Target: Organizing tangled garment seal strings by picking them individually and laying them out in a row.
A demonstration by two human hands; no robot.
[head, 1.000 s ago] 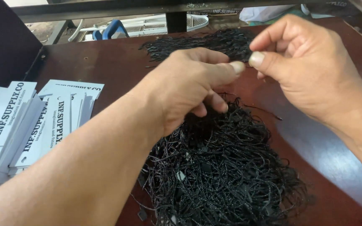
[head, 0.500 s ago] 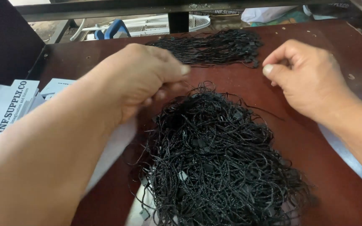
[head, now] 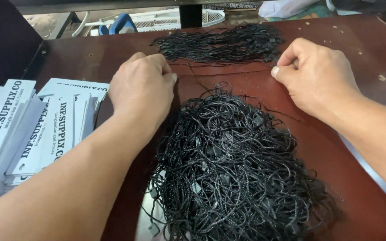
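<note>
A big tangled heap of black cords (head: 233, 169) lies on the dark red table (head: 362, 49) in front of me. Beyond it sits a smaller, straightened bundle of black cords (head: 222, 44). Between the two, a single black cord (head: 224, 72) is stretched tight just above the table. My left hand (head: 141, 87) pinches its left end, and my right hand (head: 313, 73) pinches its right end between thumb and forefinger. Both hands rest low, near the table surface.
Stacks of white printed paper tags (head: 27, 129) lie fanned at the left edge of the table. A dark panel (head: 3, 40) stands at the far left. Behind the table are a white wire rack (head: 166, 20) and a blue object (head: 121, 22).
Both hands have moved apart and down from a raised, close position, pulling one cord straight between the heap and the far bundle.
</note>
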